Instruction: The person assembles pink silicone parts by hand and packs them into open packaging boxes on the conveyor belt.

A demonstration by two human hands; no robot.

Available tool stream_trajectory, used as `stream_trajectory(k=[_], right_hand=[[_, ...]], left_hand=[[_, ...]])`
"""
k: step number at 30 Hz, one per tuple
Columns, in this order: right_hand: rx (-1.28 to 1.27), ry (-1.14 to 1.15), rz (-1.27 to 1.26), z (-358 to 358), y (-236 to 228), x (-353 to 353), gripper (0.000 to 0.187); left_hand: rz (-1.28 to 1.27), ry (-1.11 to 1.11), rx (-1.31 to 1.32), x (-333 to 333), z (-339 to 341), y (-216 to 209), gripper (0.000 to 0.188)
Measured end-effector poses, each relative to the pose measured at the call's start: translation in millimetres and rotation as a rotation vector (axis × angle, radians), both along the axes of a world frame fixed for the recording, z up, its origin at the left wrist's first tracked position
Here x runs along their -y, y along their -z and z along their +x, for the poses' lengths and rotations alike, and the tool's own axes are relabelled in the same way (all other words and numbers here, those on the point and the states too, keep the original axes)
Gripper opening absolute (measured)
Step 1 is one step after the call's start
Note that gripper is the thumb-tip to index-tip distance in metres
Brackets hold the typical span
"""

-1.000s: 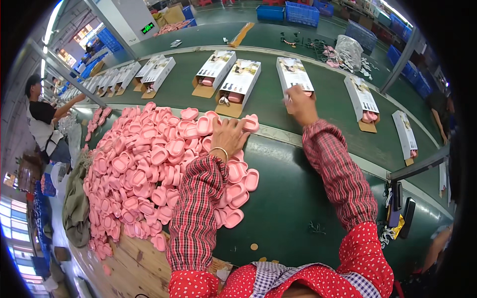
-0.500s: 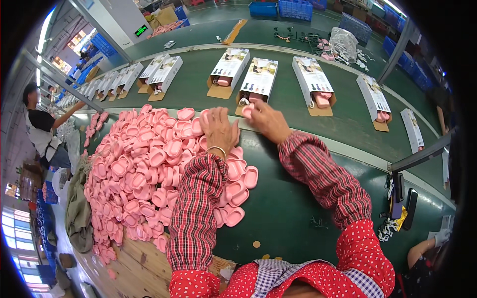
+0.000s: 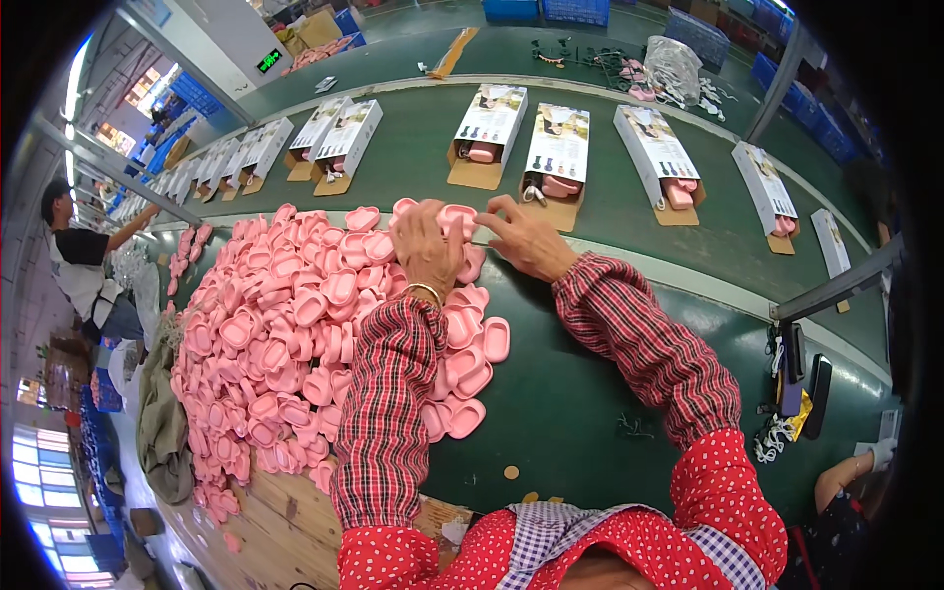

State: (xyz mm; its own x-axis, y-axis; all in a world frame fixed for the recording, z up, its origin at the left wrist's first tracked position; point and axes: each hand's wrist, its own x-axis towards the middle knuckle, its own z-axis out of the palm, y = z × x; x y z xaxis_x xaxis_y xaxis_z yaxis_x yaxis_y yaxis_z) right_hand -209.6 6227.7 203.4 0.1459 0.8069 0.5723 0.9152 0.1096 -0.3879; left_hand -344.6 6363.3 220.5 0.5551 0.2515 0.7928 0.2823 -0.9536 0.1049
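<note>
A large heap of pink oval, shallow dish-shaped plastic pieces (image 3: 285, 324) lies at the left of the green work surface. At its far right edge my left hand (image 3: 428, 251) is closed around one pink oval piece (image 3: 457, 217), hollow side up. Just right of that piece is my right hand (image 3: 531, 241), its thumb and fingers apart and the fingertips at the piece's edge. Beyond it on the belt stands a white printed box (image 3: 559, 143) with its brown flap open toward me. Pink parts and a white cable end show in its mouth.
More open white boxes (image 3: 489, 118) stand along the green conveyor belt (image 3: 413, 147), behind a pale rail. A metal post (image 3: 836, 280) crosses at the right, near dark devices and cables (image 3: 792, 374). A person (image 3: 84, 256) stands at far left; another person's arm (image 3: 846, 472) shows at lower right.
My right hand has left the mouth of a box, where it held a pink piece, and come back beside my left hand. The boxes have shifted right along the belt.
</note>
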Motion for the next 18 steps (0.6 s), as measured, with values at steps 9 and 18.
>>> stream_trajectory(k=[9,18], right_hand=[[-0.064,0.100,-0.077,14,37,-40,0.025],[-0.125,0.166,-0.172,37,55,-33,0.030]], left_hand=[[-0.168,0.324,-0.192,-6,-2,18,0.013],[-0.223,0.142,-0.264,-13,-2,30,0.018]])
